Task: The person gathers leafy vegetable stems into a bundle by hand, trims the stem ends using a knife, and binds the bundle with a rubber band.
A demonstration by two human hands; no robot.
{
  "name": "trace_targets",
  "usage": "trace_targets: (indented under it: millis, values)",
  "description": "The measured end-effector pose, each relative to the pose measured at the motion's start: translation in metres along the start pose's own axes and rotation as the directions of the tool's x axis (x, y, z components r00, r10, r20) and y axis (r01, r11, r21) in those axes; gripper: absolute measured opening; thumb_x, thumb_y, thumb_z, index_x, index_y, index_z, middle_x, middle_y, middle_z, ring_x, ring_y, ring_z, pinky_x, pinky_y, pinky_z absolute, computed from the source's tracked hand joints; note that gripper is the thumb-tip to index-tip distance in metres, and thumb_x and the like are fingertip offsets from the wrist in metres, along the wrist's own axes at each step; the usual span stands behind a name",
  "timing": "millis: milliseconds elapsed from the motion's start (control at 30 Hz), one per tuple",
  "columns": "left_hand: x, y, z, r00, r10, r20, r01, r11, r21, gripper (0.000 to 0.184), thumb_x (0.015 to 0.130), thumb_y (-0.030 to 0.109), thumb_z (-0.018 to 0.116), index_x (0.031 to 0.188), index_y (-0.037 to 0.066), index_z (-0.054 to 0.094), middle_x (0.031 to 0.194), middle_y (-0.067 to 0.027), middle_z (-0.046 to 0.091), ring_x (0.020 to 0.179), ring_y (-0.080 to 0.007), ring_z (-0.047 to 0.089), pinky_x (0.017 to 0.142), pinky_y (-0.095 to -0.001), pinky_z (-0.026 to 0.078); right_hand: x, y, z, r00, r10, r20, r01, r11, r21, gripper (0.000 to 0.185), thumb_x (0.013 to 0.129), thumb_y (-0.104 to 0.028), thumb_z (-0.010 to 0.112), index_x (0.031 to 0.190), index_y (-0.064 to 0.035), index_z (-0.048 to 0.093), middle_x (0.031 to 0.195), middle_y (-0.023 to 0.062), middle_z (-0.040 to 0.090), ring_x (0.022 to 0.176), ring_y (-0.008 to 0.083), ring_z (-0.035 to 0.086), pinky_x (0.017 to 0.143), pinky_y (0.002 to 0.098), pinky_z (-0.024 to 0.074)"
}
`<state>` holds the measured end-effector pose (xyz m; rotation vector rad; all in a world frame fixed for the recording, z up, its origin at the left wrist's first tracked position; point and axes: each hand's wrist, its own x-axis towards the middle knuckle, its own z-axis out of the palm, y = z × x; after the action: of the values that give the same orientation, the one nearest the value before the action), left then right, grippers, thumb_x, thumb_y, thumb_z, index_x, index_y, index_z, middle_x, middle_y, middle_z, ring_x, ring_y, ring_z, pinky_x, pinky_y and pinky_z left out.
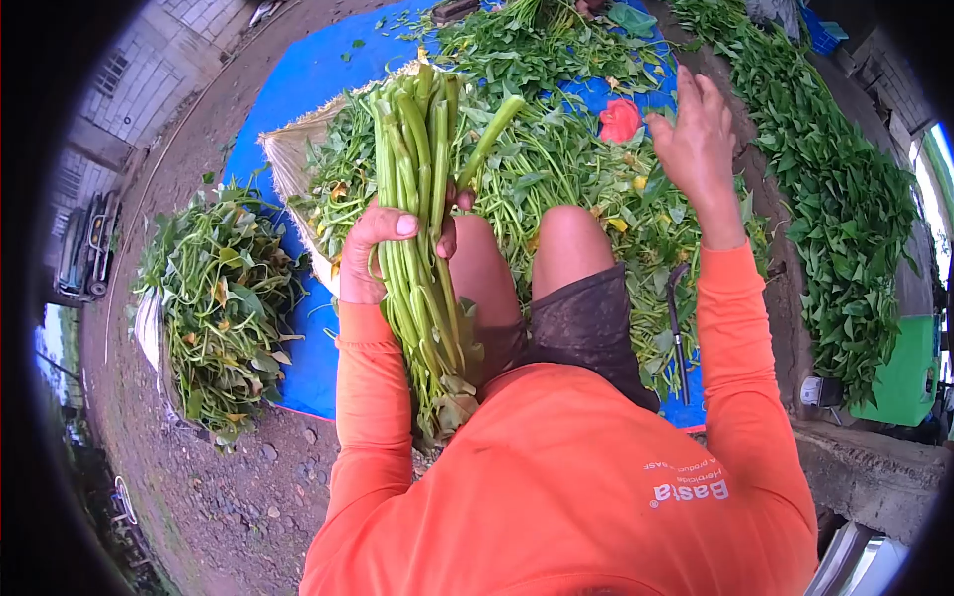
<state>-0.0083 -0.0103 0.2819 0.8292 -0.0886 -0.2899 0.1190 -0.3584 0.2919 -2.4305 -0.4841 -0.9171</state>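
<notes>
My left hand (383, 236) is wrapped round a thick bundle of water spinach stems (412, 189). The cut ends point up and away from me, and the leafy ends hang down by my left thigh. One stem (492, 139) splays out to the right near my fingertips. Raised to the right, my right hand (696, 139) has its fingers apart and holds nothing. Below and around it spreads a loose pile of leafy greens (556, 164), with some yellow leaves in it. A crumpled red piece (620, 120), perhaps plastic, lies just left of my right hand.
A blue tarp (288, 94) lies under the pile, with a woven sack (293, 164) at its left. Another heap of greens (219, 308) stands at the left. A long leafy row (835, 199) and a green container (906, 372) are at the right. A thin dark curved-ended rod (678, 328) lies by my right forearm.
</notes>
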Motion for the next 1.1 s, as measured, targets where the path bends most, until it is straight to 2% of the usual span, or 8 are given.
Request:
trace_targets:
  millis: [33, 67, 167, 267, 533, 800, 967, 1100]
  values:
    - [0.004, -0.002, 0.001, 0.998, 0.056, 0.025, -0.056, 0.998, 0.019, 0.066, 0.072, 0.023, 0.080, 0.129, -0.008, 0.063, 0.116, -0.0248, 0.066, 0.070, -0.0261, 0.069, 0.062, -0.0349, 0.058, -0.001, 0.002, 0.011, 1.000, -0.026, -0.015, 0.025, 1.000, -0.017, 0.042, 0.096, -0.023, 0.075, 0.128, 0.0044, 0.073, 0.121, 0.0237, 0.074, 0.113, 0.0356, 0.071, 0.100, 0.0449, 0.0550]
    - [0.005, -0.001, 0.000, 0.998, 0.048, 0.032, -0.048, 0.999, 0.002, 0.067, 0.072, 0.023, 0.080, 0.129, -0.008, 0.063, 0.116, -0.0240, 0.067, 0.070, -0.0265, 0.069, 0.062, -0.0349, 0.058, -0.014, -0.021, 0.031, 0.964, 0.063, 0.258, -0.189, 0.845, 0.500, 0.042, 0.097, -0.021, 0.076, 0.129, 0.0050, 0.073, 0.121, 0.0218, 0.073, 0.115, 0.0310, 0.071, 0.099, 0.0404, 0.0560]
    - [0.006, 0.003, 0.000, 0.998, 0.056, -0.002, -0.056, 0.997, 0.057, 0.070, 0.072, 0.024, 0.080, 0.131, -0.008, 0.063, 0.111, -0.0214, 0.070, 0.070, -0.0277, 0.069, 0.062, -0.0355, 0.058, -0.043, -0.114, 0.063, 0.897, -0.048, 0.439, -0.433, 0.100, 0.896, 0.027, 0.094, -0.006, 0.083, 0.120, -0.0015, 0.081, 0.126, 0.0096, 0.068, 0.122, 0.0199, 0.066, 0.103, 0.0325, 0.0568]
    - [0.008, 0.008, 0.003, 0.992, 0.127, 0.014, -0.128, 0.990, 0.053, 0.074, 0.071, 0.022, 0.079, 0.136, -0.008, 0.061, 0.104, -0.0180, 0.071, 0.070, -0.0291, 0.068, 0.064, -0.0390, 0.059, -0.031, -0.136, 0.077, 0.955, -0.108, 0.277, -0.256, 0.170, 0.951, 0.029, 0.095, -0.008, 0.083, 0.123, -0.0012, 0.079, 0.124, 0.0085, 0.068, 0.120, 0.0174, 0.066, 0.102, 0.0317, 0.0570]
    - [-0.005, 0.054, -0.008, 0.975, 0.222, 0.003, -0.222, 0.975, 0.013, 0.065, 0.077, 0.020, 0.077, 0.135, -0.004, 0.060, 0.125, -0.0279, 0.071, 0.077, -0.0259, 0.071, 0.070, -0.0368, 0.065, 0.065, -0.093, 0.009, 0.916, -0.091, 0.392, -0.356, 0.271, 0.894, 0.031, 0.110, -0.023, 0.066, 0.136, -0.0064, 0.072, 0.115, 0.0030, 0.075, 0.107, 0.0102, 0.067, 0.089, 0.0278, 0.0546]
    - [0.034, 0.042, -0.010, 0.983, 0.179, -0.030, -0.178, 0.983, 0.037, 0.041, 0.089, 0.020, 0.075, 0.121, -0.004, 0.066, 0.100, -0.0161, 0.075, 0.080, -0.0239, 0.076, 0.072, -0.0363, 0.067, -0.029, -0.123, 0.031, 0.866, -0.137, 0.481, -0.431, 0.284, 0.856, 0.079, 0.090, 0.007, 0.063, 0.164, -0.0093, 0.041, 0.158, 0.0136, 0.051, 0.128, 0.0226, 0.064, 0.098, 0.0360, 0.0580]
    - [0.047, 0.014, -0.026, 0.992, 0.119, -0.035, -0.122, 0.986, -0.115, 0.045, 0.090, 0.021, 0.074, 0.126, -0.003, 0.062, 0.100, -0.0150, 0.071, 0.079, -0.0233, 0.074, 0.072, -0.0361, 0.067, -0.105, -0.148, 0.024, 0.905, -0.372, 0.207, 0.057, 0.588, 0.807, 0.056, 0.076, 0.016, 0.053, 0.128, 0.0017, 0.068, 0.137, 0.0190, 0.062, 0.125, 0.0334, 0.066, 0.102, 0.0387, 0.0569]
    - [0.037, 0.010, -0.038, 0.990, 0.142, 0.002, -0.137, 0.962, -0.235, 0.041, 0.090, 0.020, 0.074, 0.122, -0.002, 0.063, 0.098, -0.0150, 0.072, 0.079, -0.0242, 0.075, 0.072, -0.0381, 0.067, -0.157, -0.119, 0.026, 0.909, -0.229, 0.348, -0.079, 0.724, 0.685, 0.047, 0.077, 0.014, 0.054, 0.119, 0.0020, 0.070, 0.133, 0.0221, 0.064, 0.125, 0.0413, 0.064, 0.108, 0.0456, 0.0531]
